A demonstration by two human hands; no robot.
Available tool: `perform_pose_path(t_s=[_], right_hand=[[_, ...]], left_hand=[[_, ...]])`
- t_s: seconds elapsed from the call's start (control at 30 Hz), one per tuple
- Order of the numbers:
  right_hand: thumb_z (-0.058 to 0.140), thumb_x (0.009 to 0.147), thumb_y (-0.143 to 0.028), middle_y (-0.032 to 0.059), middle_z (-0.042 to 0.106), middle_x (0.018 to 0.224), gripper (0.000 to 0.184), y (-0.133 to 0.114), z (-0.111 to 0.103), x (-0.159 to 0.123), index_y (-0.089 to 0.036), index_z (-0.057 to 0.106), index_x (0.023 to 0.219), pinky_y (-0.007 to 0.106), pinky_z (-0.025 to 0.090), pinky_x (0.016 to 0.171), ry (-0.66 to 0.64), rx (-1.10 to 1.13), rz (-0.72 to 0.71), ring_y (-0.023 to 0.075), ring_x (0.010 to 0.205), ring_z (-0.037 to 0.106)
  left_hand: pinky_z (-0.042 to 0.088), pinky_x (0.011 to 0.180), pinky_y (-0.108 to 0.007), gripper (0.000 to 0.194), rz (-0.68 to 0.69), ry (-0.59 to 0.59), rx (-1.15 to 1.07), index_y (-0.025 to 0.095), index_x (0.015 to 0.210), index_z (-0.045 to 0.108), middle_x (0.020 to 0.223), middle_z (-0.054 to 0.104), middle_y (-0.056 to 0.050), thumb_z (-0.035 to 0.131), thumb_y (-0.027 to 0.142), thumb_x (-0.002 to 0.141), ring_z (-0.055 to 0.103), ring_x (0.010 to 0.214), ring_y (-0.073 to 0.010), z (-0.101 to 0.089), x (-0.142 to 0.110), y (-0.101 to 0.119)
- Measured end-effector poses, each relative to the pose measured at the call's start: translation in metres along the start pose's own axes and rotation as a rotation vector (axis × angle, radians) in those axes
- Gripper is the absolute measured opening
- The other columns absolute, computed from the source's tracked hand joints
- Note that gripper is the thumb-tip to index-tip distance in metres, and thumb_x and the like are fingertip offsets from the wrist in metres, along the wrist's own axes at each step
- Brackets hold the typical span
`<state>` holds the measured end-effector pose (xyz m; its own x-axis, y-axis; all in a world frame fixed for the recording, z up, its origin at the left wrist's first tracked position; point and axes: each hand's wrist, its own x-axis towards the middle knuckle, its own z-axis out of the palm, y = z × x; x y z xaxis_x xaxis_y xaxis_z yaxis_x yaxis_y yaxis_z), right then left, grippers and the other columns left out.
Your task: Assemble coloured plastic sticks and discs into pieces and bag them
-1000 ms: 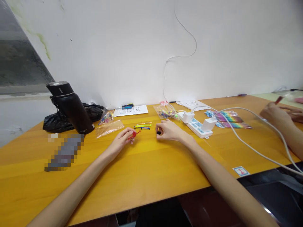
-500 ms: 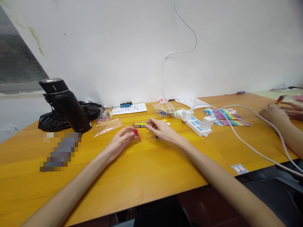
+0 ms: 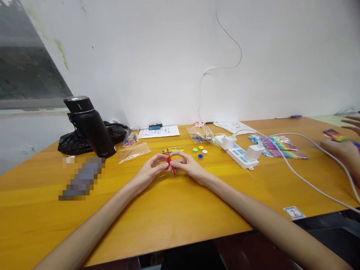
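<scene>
Between the fingertips of both hands is a small red plastic piece [image 3: 169,160] with thin arms sticking out above and below. My left hand [image 3: 153,167] pinches it from the left side. From the right, my right hand [image 3: 188,165] has its thumb and fingers closed against the same piece; part of it is hidden by the fingers. Just behind the hands lie several thin yellow and blue plastic sticks [image 3: 177,150]. Right of them sit several small round discs: a green one [image 3: 195,150], a yellow one [image 3: 201,147], a white one [image 3: 205,152] and a blue one [image 3: 200,156].
A black bottle [image 3: 94,129] stands at left before a black plastic bag [image 3: 70,144]. Behind are clear bags of parts [image 3: 201,135] and a screwdriver [image 3: 155,126] on paper. A white power strip [image 3: 239,155] trails cables rightward. A co-worker's hand [image 3: 341,150] is far right.
My right hand has come left to meet the left hand at the red piece, uncovering the discs. The view has shifted slightly. The co-worker's hands have moved apart.
</scene>
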<state>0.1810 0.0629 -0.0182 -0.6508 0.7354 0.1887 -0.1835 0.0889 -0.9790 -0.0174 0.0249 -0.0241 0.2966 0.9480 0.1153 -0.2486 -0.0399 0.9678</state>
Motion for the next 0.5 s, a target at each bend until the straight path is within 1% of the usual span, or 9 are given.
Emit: perform_pose_path(t_s=[0.07, 0.13, 0.23, 0.33, 0.5], right_hand=[[0.074, 0.084, -0.041, 0.0015, 0.072, 0.080, 0.036, 0.003, 0.003, 0.000, -0.023, 0.059, 0.112, 0.029, 0.049, 0.074, 0.018, 0.064, 0.018, 0.0144, 0.073, 0.065], [0.076, 0.083, -0.042, 0.0007, 0.072, 0.079, 0.037, 0.006, 0.006, 0.000, -0.024, 0.059, 0.111, 0.027, 0.047, 0.071, 0.039, 0.125, 0.037, 0.0137, 0.071, 0.065], [0.078, 0.080, -0.041, -0.0004, 0.072, 0.079, 0.039, 0.010, 0.006, 0.000, -0.025, 0.060, 0.110, 0.026, 0.046, 0.069, 0.070, 0.205, 0.053, 0.0132, 0.071, 0.065], [0.081, 0.077, -0.037, -0.0006, 0.071, 0.081, 0.040, 0.012, 0.003, 0.000, -0.025, 0.062, 0.110, 0.026, 0.045, 0.072, 0.085, 0.273, 0.062, 0.0128, 0.074, 0.065], [0.081, 0.077, -0.034, -0.0012, 0.069, 0.081, 0.040, 0.015, -0.004, 0.003, -0.024, 0.063, 0.112, 0.025, 0.044, 0.073, 0.092, 0.360, 0.061, 0.0113, 0.073, 0.061]], left_hand=[[0.047, 0.097, -0.034, 0.031, 0.007, -0.038, 0.033, 0.021, 0.109, 0.065, 0.102, 0.066, -0.003, 0.074, 0.035, 0.084, 0.064, 0.092, -0.0153, 0.002, 0.001, 0.001], [0.048, 0.094, -0.034, 0.029, 0.028, -0.075, 0.102, 0.019, 0.106, 0.066, 0.095, 0.066, -0.003, 0.072, 0.039, 0.086, 0.063, 0.090, -0.0161, 0.004, 0.001, 0.001], [0.048, 0.085, -0.029, 0.029, 0.048, -0.077, 0.179, 0.018, 0.101, 0.063, 0.090, 0.064, -0.003, 0.069, 0.043, 0.087, 0.062, 0.088, -0.0158, 0.006, 0.003, 0.000], [0.046, 0.075, -0.024, 0.030, 0.041, -0.026, 0.149, 0.020, 0.098, 0.059, 0.090, 0.063, -0.001, 0.070, 0.044, 0.086, 0.061, 0.085, -0.0135, 0.009, 0.008, -0.002], [0.042, 0.066, -0.022, 0.032, -0.008, -0.012, 0.031, 0.019, 0.090, 0.053, 0.078, 0.058, 0.002, 0.067, 0.047, 0.087, 0.059, 0.075, -0.0116, 0.018, 0.024, -0.007]])
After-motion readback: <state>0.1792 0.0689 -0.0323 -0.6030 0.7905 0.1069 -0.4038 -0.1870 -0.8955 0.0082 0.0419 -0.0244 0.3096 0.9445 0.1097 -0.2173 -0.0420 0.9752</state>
